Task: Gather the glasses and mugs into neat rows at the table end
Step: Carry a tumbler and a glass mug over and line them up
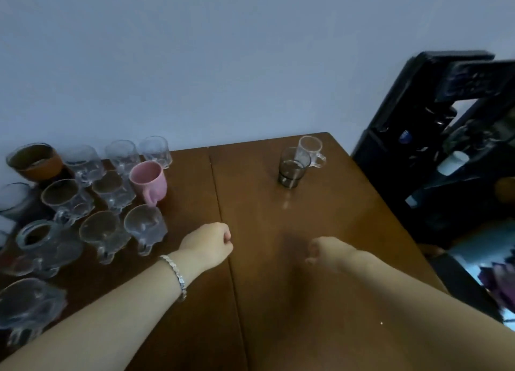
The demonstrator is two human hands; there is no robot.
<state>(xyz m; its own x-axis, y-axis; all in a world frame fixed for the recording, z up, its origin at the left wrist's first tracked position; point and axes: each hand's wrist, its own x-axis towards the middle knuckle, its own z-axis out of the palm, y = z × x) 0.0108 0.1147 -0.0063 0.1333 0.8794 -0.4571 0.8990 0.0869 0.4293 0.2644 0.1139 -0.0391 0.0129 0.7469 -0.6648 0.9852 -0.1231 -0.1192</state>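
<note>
Several clear glass mugs and tumblers stand bunched at the left end of the brown table, among them a pink mug and a brown-sleeved glass. Far right on the table, a smoky grey glass stands just in front of a clear handled mug. My left hand is a loose fist over the table's middle, right of the nearest clear mug, holding nothing. My right hand, blurred, is curled shut with nothing in it, well short of the grey glass.
A pale wall runs behind the table. A black water dispenser stands past the table's right edge. A seam splits the tabletop lengthwise. A silver bracelet is on my left wrist.
</note>
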